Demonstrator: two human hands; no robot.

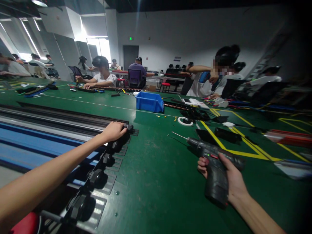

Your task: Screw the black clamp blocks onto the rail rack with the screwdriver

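Note:
My right hand (pixel 230 177) grips a dark cordless drill (pixel 209 159) by its handle, with the long bit pointing up-left over the green table (pixel 156 169). My left hand (pixel 114 130) reaches forward and closes on a small black part (pixel 128 128) at the far end of a row of black roller brackets (pixel 97 177). These brackets are mounted along the end of long grey and blue metal rails (pixel 36 136). A small screw (pixel 117 193) lies on the table beside the brackets.
A blue plastic bin (pixel 149 101) stands mid-table, a white tape roll (pixel 184 121) and black parts (pixel 226 134) to its right. Yellow lines mark the table at right. Several people sit working along the far side and at distant tables.

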